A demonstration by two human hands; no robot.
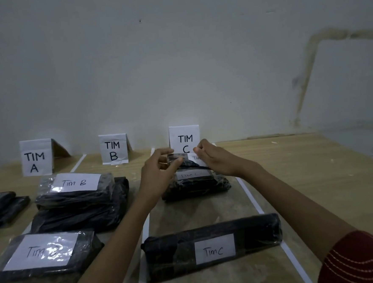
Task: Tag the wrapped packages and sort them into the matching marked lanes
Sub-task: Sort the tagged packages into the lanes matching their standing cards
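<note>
In lane C, hands [161, 167] [213, 159] on "Tim C" package [195, 185].

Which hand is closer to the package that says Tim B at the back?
Left. The left hand is just to the right of the Tim B package, across the white tape line. The right hand is farther right, over the Tim C lane's back package.
</note>
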